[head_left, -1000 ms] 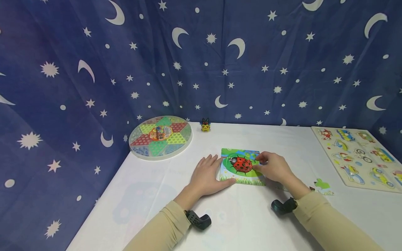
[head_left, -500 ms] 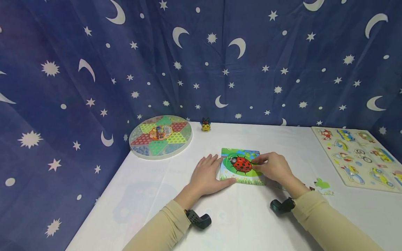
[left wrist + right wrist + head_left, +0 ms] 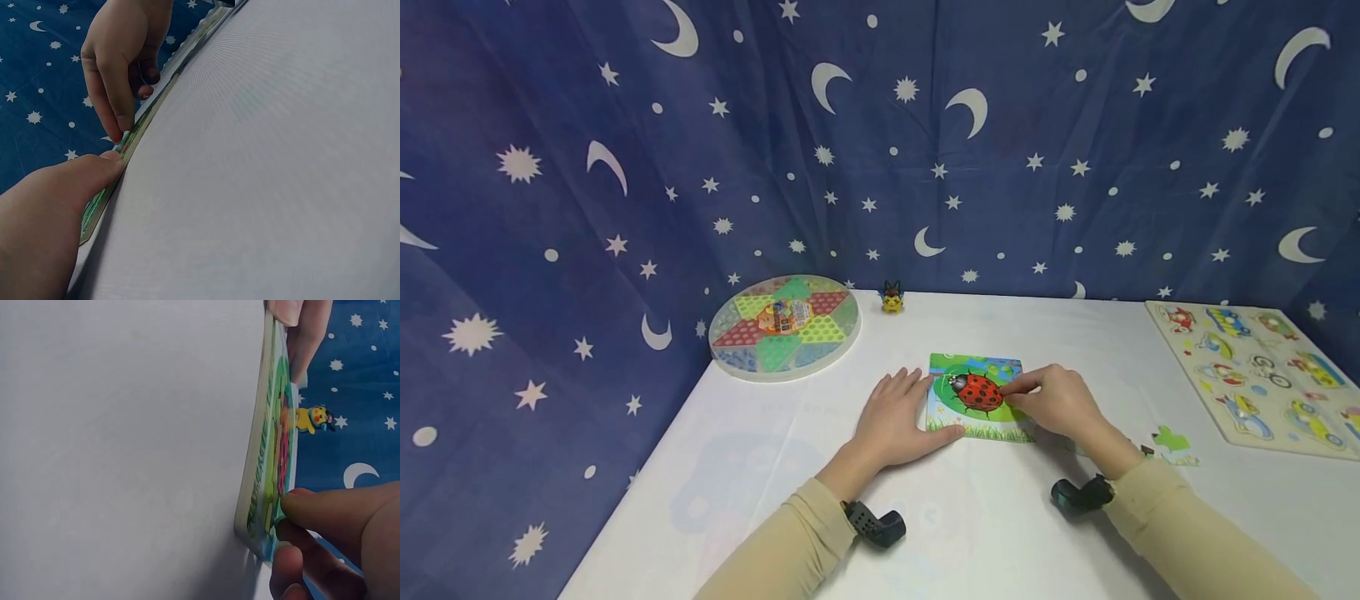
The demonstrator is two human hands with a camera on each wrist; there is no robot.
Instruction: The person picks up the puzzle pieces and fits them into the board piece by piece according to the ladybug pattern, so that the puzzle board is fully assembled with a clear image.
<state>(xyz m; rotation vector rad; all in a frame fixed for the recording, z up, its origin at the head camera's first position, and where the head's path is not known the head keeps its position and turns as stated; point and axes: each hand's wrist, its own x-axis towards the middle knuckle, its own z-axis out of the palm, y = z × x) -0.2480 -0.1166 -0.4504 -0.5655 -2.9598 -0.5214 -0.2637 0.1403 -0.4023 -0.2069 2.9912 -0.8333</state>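
A ladybug jigsaw puzzle (image 3: 970, 425) in a shallow tray lies on the white table, its red beetle on a green and blue ground. My left hand (image 3: 891, 421) rests at its left side with fingers extended, the thumb on the near edge; in the left wrist view that thumb (image 3: 94, 172) lies on the rim. My right hand (image 3: 1056, 404) is at the right side of the picture. Its thumb and forefinger pinch a puzzle piece at the beetle's right end, mostly hidden by the fingers. The right wrist view shows this thumb (image 3: 306, 503) right at the puzzle's surface.
Loose puzzle pieces (image 3: 1172, 442) lie right of my right wrist. A round Chinese checkers board (image 3: 786, 325) sits at the back left, with a small yellow figurine (image 3: 892, 298) beside it. A wooden vehicle peg puzzle (image 3: 1262, 383) lies at the right. Behind hangs a blue star-patterned curtain (image 3: 880, 150).
The right fingers have come together and lowered slightly onto the beetle's right end, where the picture now looks more even. My left hand has stayed in place.
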